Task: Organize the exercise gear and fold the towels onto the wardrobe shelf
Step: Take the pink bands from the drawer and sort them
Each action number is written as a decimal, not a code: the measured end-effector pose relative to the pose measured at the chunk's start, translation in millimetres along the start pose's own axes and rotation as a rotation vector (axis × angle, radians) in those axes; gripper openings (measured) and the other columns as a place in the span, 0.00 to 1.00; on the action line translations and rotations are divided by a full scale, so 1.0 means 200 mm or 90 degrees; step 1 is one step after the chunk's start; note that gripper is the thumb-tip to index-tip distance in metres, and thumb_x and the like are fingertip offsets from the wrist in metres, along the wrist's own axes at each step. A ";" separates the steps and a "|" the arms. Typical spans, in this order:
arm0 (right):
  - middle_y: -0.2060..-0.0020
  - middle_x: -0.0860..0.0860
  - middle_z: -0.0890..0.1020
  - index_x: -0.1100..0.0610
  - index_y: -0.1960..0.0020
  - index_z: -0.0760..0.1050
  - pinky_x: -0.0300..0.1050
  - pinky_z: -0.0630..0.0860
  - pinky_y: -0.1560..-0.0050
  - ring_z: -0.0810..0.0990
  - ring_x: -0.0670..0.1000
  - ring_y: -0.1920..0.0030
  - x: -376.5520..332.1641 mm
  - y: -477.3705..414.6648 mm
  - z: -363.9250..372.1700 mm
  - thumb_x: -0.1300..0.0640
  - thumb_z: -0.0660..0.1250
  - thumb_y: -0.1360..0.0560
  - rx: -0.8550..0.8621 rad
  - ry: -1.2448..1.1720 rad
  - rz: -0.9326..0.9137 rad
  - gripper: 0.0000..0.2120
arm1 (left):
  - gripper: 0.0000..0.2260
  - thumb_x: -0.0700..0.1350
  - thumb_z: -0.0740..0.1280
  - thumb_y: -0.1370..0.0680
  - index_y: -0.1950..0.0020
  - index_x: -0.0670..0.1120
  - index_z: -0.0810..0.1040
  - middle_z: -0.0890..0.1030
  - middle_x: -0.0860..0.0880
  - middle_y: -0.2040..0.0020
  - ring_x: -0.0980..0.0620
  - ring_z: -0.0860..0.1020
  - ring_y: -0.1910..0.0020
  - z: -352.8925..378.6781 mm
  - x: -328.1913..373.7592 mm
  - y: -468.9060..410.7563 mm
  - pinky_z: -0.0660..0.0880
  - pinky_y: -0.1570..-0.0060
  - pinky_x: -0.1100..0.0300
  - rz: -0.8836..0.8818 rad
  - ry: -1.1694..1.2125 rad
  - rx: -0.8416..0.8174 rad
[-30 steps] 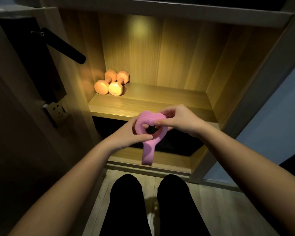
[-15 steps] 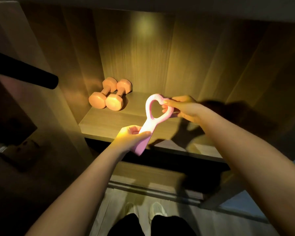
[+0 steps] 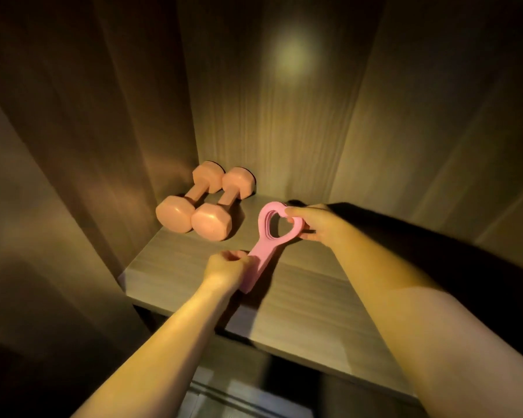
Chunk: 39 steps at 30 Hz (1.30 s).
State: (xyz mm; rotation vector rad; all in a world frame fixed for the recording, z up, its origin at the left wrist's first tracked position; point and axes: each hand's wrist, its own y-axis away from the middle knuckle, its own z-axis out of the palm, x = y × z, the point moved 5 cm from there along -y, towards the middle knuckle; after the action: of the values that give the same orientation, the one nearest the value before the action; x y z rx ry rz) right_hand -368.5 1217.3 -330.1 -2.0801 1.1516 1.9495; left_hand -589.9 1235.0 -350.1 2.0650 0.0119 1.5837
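Observation:
A pink stack of resistance bands (image 3: 264, 248), bent into a heart-shaped loop at its far end, lies low over the wooden wardrobe shelf (image 3: 299, 300). My left hand (image 3: 227, 268) pinches its near, flat end. My right hand (image 3: 313, 226) grips the right side of the heart loop. Two pink dumbbells (image 3: 204, 203) lie side by side at the shelf's back left corner, just left of the bands. No towels are in view.
The wardrobe's wooden side walls (image 3: 82, 146) and back panel (image 3: 284, 116) close in the shelf on three sides. A dark lower compartment (image 3: 254, 381) opens below the shelf's front edge.
Both hands have carried the pink bands forward and down from in front of the wardrobe to just above the shelf, beside the dumbbells. I have leaned in closer.

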 end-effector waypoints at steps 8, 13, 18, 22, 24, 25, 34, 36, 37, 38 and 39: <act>0.46 0.56 0.83 0.59 0.40 0.79 0.43 0.73 0.58 0.78 0.52 0.51 -0.06 -0.27 0.08 0.55 0.70 0.25 0.077 0.023 -0.059 0.15 | 0.09 0.48 0.73 0.26 0.57 0.46 0.75 0.78 0.51 0.63 0.52 0.76 0.64 0.02 0.10 -0.22 0.72 0.62 0.58 0.210 -0.149 0.144; 0.46 0.57 0.82 0.61 0.38 0.78 0.45 0.74 0.53 0.79 0.54 0.50 -0.09 -0.38 0.15 0.57 0.71 0.25 0.084 0.037 -0.083 0.16 | 0.09 0.49 0.71 0.24 0.55 0.45 0.76 0.81 0.48 0.63 0.44 0.79 0.61 0.01 0.12 -0.16 0.75 0.62 0.53 0.403 -0.217 0.219; 0.46 0.58 0.81 0.63 0.39 0.77 0.43 0.71 0.53 0.76 0.53 0.52 -0.12 -0.42 0.20 0.58 0.71 0.25 0.079 0.088 -0.073 0.17 | 0.14 0.58 0.68 0.25 0.56 0.48 0.75 0.81 0.49 0.63 0.44 0.80 0.62 0.02 0.14 -0.13 0.77 0.63 0.51 0.458 -0.433 0.194; 0.44 0.58 0.82 0.64 0.38 0.76 0.44 0.72 0.53 0.77 0.52 0.52 -0.14 -0.43 0.21 0.58 0.70 0.24 0.086 0.102 -0.052 0.17 | 0.17 0.57 0.71 0.26 0.46 0.48 0.75 0.81 0.48 0.60 0.45 0.80 0.61 -0.04 0.13 -0.10 0.77 0.63 0.53 0.493 -0.489 0.202; 0.46 0.58 0.82 0.65 0.40 0.77 0.44 0.74 0.53 0.78 0.52 0.52 -0.14 -0.44 0.21 0.58 0.70 0.24 0.091 0.088 -0.040 0.15 | 0.16 0.55 0.71 0.26 0.45 0.47 0.76 0.81 0.50 0.61 0.48 0.80 0.64 -0.05 0.12 -0.10 0.77 0.66 0.56 0.515 -0.499 0.214; 0.46 0.58 0.83 0.64 0.41 0.77 0.44 0.75 0.52 0.80 0.53 0.51 -0.14 -0.45 0.22 0.58 0.70 0.24 0.097 0.077 -0.032 0.15 | 0.16 0.55 0.71 0.26 0.44 0.46 0.76 0.81 0.50 0.61 0.48 0.80 0.65 -0.06 0.12 -0.10 0.77 0.66 0.55 0.521 -0.506 0.222; 0.51 0.58 0.81 0.62 0.42 0.77 0.46 0.79 0.56 0.80 0.57 0.54 -0.14 -0.42 0.20 0.52 0.71 0.27 0.231 0.155 -0.012 0.18 | 0.18 0.57 0.75 0.31 0.54 0.43 0.79 0.79 0.47 0.53 0.48 0.76 0.74 -0.07 0.16 -0.08 0.70 0.80 0.59 0.558 -0.660 0.288; 0.51 0.57 0.81 0.62 0.41 0.76 0.44 0.77 0.59 0.80 0.57 0.55 -0.14 -0.40 0.20 0.51 0.70 0.26 0.245 0.161 -0.026 0.19 | 0.18 0.55 0.77 0.32 0.57 0.42 0.79 0.78 0.46 0.54 0.47 0.75 0.75 -0.07 0.17 -0.08 0.68 0.80 0.60 0.563 -0.668 0.297; 0.51 0.57 0.82 0.62 0.41 0.77 0.45 0.79 0.58 0.80 0.57 0.55 -0.13 -0.40 0.20 0.51 0.70 0.26 0.244 0.147 -0.029 0.19 | 0.18 0.55 0.77 0.33 0.57 0.42 0.79 0.79 0.46 0.55 0.47 0.75 0.76 -0.06 0.18 -0.08 0.67 0.80 0.61 0.570 -0.666 0.301; 0.50 0.58 0.82 0.62 0.41 0.77 0.46 0.80 0.55 0.81 0.57 0.54 -0.13 -0.39 0.19 0.51 0.70 0.25 0.244 0.137 -0.031 0.19 | 0.18 0.55 0.77 0.32 0.58 0.41 0.79 0.79 0.46 0.56 0.46 0.75 0.76 -0.06 0.18 -0.08 0.65 0.79 0.62 0.577 -0.664 0.305; 0.49 0.58 0.82 0.62 0.41 0.77 0.48 0.81 0.52 0.81 0.57 0.53 -0.12 -0.39 0.19 0.51 0.69 0.25 0.243 0.130 -0.028 0.18 | 0.18 0.55 0.77 0.32 0.58 0.41 0.78 0.80 0.46 0.57 0.46 0.75 0.77 -0.05 0.19 -0.08 0.63 0.79 0.62 0.585 -0.663 0.310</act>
State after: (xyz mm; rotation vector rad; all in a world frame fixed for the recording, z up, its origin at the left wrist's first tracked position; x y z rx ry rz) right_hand -354.8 1303.6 -349.4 -2.1022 1.3732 1.3849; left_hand -582.9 1264.3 -320.9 3.3218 -1.1478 0.6674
